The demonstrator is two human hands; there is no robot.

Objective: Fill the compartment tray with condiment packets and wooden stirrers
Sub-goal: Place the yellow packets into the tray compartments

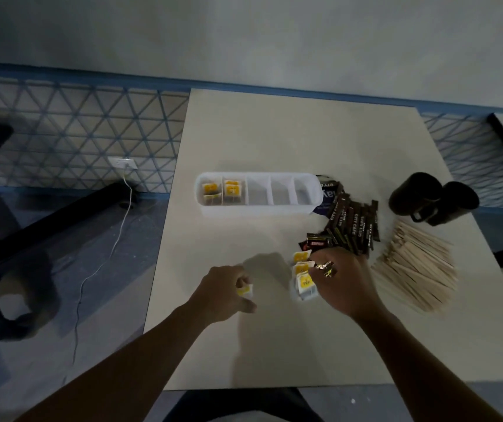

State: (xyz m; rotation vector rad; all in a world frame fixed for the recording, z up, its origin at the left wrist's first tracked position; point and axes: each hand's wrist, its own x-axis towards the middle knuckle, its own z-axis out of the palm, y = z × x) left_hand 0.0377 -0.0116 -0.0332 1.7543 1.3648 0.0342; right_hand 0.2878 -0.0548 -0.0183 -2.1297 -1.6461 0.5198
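Note:
A white compartment tray (259, 208) stands mid-table; its two leftmost sections hold yellow-and-white packets (222, 190), the other sections look bare. My left hand (224, 292) grips one yellow-and-white packet (245, 291) just above the table, near the front. My right hand (340, 280), wearing a gold ring, rests with curled fingers on a small stack of the same yellow packets (303, 277); whether it grips one is unclear. Dark brown stick packets (352, 223) lie in a heap behind that hand. A pile of wooden stirrers (417, 266) lies to the right.
Two black mugs (432, 197) lie on their sides at the right rear. A dark blue packet (328, 193) lies partly behind the tray's right end. The table edge (165, 239) runs along the left, with a cable and chair beyond it.

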